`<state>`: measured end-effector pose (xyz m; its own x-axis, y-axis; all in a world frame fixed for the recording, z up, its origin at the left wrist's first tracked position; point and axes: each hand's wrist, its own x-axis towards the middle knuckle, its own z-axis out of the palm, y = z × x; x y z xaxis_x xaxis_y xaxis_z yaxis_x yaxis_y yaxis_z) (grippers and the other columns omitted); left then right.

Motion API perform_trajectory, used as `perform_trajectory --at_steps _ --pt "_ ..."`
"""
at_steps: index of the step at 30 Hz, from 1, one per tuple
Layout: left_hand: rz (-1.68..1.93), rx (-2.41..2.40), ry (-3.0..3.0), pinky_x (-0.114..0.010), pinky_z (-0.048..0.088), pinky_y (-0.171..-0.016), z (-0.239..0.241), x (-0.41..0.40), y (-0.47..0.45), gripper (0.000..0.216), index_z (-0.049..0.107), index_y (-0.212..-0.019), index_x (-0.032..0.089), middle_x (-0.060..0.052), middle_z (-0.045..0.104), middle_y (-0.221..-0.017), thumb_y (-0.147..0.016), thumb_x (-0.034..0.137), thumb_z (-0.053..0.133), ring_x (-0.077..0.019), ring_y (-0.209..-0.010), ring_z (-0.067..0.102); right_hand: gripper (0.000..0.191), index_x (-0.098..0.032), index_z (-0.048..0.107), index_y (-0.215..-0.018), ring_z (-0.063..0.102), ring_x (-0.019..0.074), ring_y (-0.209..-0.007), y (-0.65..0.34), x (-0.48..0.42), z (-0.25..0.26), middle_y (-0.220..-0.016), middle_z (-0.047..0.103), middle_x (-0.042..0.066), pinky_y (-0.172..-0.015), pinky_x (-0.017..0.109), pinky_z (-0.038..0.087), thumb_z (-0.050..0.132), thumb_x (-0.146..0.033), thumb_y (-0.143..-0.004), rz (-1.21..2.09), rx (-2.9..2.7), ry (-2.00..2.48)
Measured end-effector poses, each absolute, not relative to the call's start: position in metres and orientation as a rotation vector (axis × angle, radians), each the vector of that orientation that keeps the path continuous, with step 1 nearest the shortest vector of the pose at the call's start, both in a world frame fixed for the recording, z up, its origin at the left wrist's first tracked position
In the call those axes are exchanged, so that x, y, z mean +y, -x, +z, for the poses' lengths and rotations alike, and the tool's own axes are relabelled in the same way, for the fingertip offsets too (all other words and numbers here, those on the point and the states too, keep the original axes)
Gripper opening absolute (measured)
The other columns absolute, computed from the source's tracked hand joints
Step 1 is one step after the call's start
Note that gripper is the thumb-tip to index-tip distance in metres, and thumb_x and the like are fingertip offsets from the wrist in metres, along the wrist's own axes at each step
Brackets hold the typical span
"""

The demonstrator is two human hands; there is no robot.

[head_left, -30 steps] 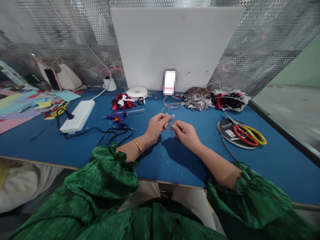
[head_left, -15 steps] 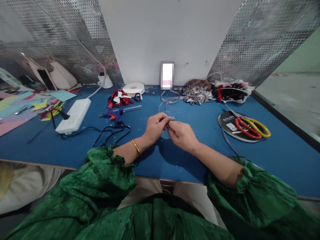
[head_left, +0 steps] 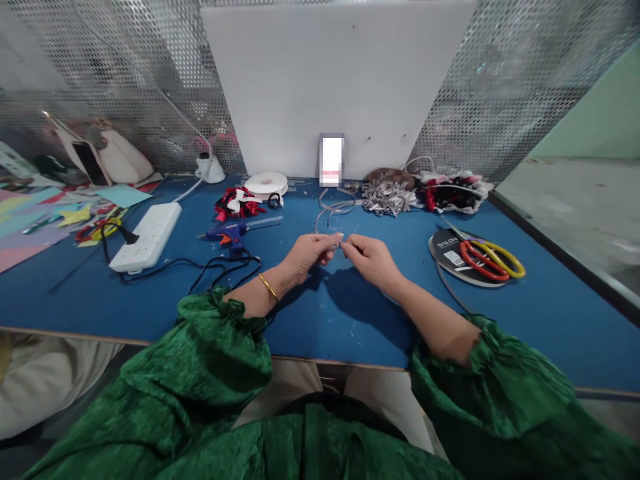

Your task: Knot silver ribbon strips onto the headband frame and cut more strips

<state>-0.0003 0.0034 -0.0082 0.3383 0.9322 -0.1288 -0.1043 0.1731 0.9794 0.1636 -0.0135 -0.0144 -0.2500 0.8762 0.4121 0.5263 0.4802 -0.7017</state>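
Observation:
Over the middle of the blue table, my left hand (head_left: 311, 255) pinches a small piece of grey ribbon (head_left: 339, 243) between thumb and fingers. My right hand (head_left: 373, 259) is closed too, its thumb and fingertips at the right end of that piece. Most of the ribbon is hidden by the fingers, so its shape cannot be made out. Just beyond the hands, a length of grey ribbon (head_left: 334, 208) lies in loose loops. To the right, a black ribbon spool (head_left: 447, 248) carries scissors with red and yellow handles (head_left: 487, 261).
A blue glue gun (head_left: 230, 233) with its black cord lies left of my hands, near a white power strip (head_left: 150, 233). Along the back are a white ribbon roll (head_left: 267, 183), red and black bows (head_left: 237, 201), a phone (head_left: 331, 160) and a pile of grey bows (head_left: 390, 195).
My hands have moved slightly apart, and the left fingers have shifted along the ribbon piece. The view has tilted up a little; things on the table lie as before.

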Motion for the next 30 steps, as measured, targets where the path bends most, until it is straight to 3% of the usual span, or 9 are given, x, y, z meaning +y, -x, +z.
perform_trajectory --at_steps 4,6,8,9,13,17,21,25,30 --pt "0.946 0.984 -1.067 -0.018 0.030 -0.043 -0.010 0.005 0.001 0.030 0.068 -0.070 0.013 0.003 0.049 -0.052 -0.061 0.039 0.080 -0.0040 -0.044 0.037 0.025 -0.018 0.056 -0.074 0.049 0.0149 -0.057 -0.199 0.002 0.006 -0.058 0.052 0.000 -0.059 0.026 0.039 0.046 -0.033 -0.091 0.413 -1.736 1.374" --pt "0.997 1.003 -1.016 -0.017 0.031 -0.043 -0.010 0.006 0.002 0.029 0.066 -0.069 0.013 0.002 0.051 -0.053 -0.062 0.037 0.080 -0.0041 -0.045 0.040 0.019 -0.015 0.059 -0.092 0.057 0.0206 -0.076 -0.226 0.005 0.021 -0.082 0.062 0.009 -0.071 0.032 0.043 0.048 -0.031 -0.090 -0.013 -1.595 1.548" --pt "1.006 0.992 -0.976 -0.017 0.035 -0.044 -0.008 0.007 0.003 0.027 0.066 -0.071 0.013 0.002 0.052 -0.056 -0.063 0.035 0.080 -0.0044 -0.046 0.042 0.031 -0.011 0.057 -0.111 0.056 0.0296 -0.100 -0.258 0.003 0.030 -0.110 0.058 0.020 -0.083 0.040 0.042 0.053 -0.029 -0.087 -0.393 -1.467 1.783" --pt "1.012 0.993 -0.952 -0.017 0.037 -0.045 -0.007 0.007 0.003 0.027 0.066 -0.071 0.013 0.002 0.052 -0.056 -0.062 0.033 0.081 -0.0041 -0.046 0.042 0.034 -0.009 0.056 -0.114 0.055 0.0330 -0.105 -0.274 0.000 0.032 -0.114 0.057 0.023 -0.085 0.044 0.042 0.052 -0.028 -0.086 -0.481 -1.425 1.927" --pt "1.010 0.954 -0.851 -0.018 0.042 -0.047 0.001 0.004 0.006 0.026 0.066 -0.076 0.011 0.003 0.054 -0.059 -0.063 0.029 0.079 -0.0034 -0.044 0.044 0.030 -0.005 0.062 -0.105 0.061 0.0349 -0.098 -0.329 -0.010 0.015 -0.104 0.062 0.027 -0.080 0.043 0.045 0.052 -0.023 -0.083 -0.257 -1.447 2.554" --pt "1.029 0.915 -0.817 -0.018 0.044 -0.050 0.005 0.005 0.011 0.021 0.067 -0.079 0.011 0.001 0.056 -0.061 -0.067 0.025 0.076 -0.0037 -0.047 0.047 0.031 -0.009 0.064 -0.103 0.063 0.0341 -0.095 -0.361 -0.007 -0.007 -0.100 0.064 0.025 -0.072 0.039 0.047 0.059 -0.027 -0.079 -0.059 -1.445 2.765" --pt "1.078 0.909 -0.785 -0.017 0.042 -0.048 0.007 0.009 0.016 0.022 0.066 -0.079 0.012 0.002 0.055 -0.060 -0.066 0.026 0.076 -0.0040 -0.047 0.047 0.026 -0.011 0.063 -0.094 0.064 0.0353 -0.081 -0.379 -0.006 -0.015 -0.084 0.062 0.023 -0.060 0.039 0.040 0.061 -0.031 -0.078 -0.010 -1.465 2.673" --pt "1.127 0.934 -0.735 -0.015 0.040 -0.049 0.014 0.011 0.019 0.023 0.067 -0.080 0.011 0.001 0.057 -0.062 -0.064 0.024 0.078 -0.0039 -0.051 0.050 0.017 -0.017 0.060 -0.082 0.058 0.0304 -0.067 -0.385 -0.012 -0.020 -0.069 0.055 0.015 -0.056 0.039 0.033 0.070 -0.026 -0.071 -0.130 -1.534 2.420" --pt "1.118 0.895 -0.742 -0.014 0.039 -0.049 0.031 0.016 0.022 0.026 0.068 -0.082 0.011 0.001 0.057 -0.063 -0.064 0.028 0.078 -0.0036 -0.051 0.050 0.040 -0.020 0.058 -0.109 0.056 0.0271 -0.064 -0.364 -0.017 -0.011 -0.075 0.056 0.013 -0.056 0.039 0.034 0.070 -0.027 -0.071 -0.184 -1.421 2.129"
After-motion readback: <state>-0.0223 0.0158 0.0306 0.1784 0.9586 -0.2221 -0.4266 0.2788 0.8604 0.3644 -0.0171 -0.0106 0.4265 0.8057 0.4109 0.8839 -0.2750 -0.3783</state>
